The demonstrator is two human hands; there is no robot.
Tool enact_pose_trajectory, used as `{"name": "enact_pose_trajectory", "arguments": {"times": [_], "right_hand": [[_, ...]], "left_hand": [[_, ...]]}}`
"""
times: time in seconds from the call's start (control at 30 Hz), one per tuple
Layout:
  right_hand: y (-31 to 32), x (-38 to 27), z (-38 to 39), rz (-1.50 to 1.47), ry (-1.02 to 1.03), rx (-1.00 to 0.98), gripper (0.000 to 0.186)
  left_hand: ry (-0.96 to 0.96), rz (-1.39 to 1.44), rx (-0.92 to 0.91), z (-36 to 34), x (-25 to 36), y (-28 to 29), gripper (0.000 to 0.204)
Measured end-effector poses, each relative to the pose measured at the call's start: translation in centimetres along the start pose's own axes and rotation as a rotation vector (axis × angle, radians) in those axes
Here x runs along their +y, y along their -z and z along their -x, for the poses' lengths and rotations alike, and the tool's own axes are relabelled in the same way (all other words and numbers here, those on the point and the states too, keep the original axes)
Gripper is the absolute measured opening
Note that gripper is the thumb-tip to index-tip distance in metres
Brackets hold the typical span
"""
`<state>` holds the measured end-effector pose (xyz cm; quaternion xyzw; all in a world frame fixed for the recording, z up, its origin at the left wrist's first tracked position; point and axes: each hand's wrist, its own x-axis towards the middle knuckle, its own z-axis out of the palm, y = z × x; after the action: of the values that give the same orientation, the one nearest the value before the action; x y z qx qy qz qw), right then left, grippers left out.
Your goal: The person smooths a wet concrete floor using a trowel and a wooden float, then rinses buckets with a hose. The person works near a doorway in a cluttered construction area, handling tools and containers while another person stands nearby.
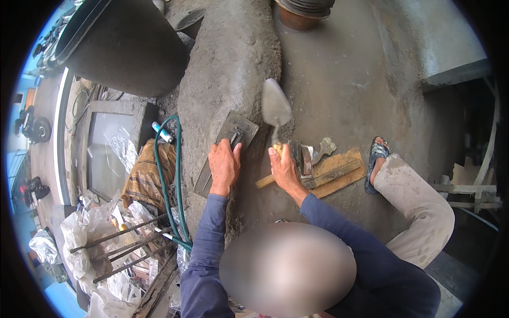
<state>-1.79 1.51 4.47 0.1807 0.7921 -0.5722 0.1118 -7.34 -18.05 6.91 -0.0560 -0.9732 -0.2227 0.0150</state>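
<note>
My left hand [224,165] is closed round the handle of a rectangular plastering float [237,126], which lies on a rough grey mortar ledge [225,63]. In my right hand [287,170] is a pointing trowel [277,105], gripped by its yellowish handle. Its pale, leaf-shaped blade points away from me, raised to the right of the float and slightly blurred. Beside my right wrist are flat wooden boards [339,170] smeared with mortar. The lower part of the float is partly covered by my left hand.
A large dark tub [127,47] stands at the far left, and stacked round pans [305,13] at the far edge. A green hose [179,175], a striped sack [154,175] and protruding steel bars [119,236] lie left of my arm. My sandalled foot [377,159] rests at the right.
</note>
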Motion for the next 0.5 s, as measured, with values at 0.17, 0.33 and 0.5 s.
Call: {"name": "enact_pose_trajectory", "arguments": {"times": [0.17, 0.33, 0.5], "right_hand": [[-1.1, 2.9, -0.2, 0.032, -0.059, -0.105, 0.048], [-1.7, 0.5, 1.7, -0.137, -0.154, -0.088, 0.042], [-3.5, -0.6, 5.9, -0.387, -0.264, -0.12, 0.031]], "left_hand": [[-0.028, 0.055, -0.01, 0.4, 0.2, -0.9, 0.03], [0.034, 0.092, -0.106, -0.7, -0.3, -0.3, 0.032], [0.107, 0.209, -0.223, -1.8, -1.0, 1.0, 0.036]]}}
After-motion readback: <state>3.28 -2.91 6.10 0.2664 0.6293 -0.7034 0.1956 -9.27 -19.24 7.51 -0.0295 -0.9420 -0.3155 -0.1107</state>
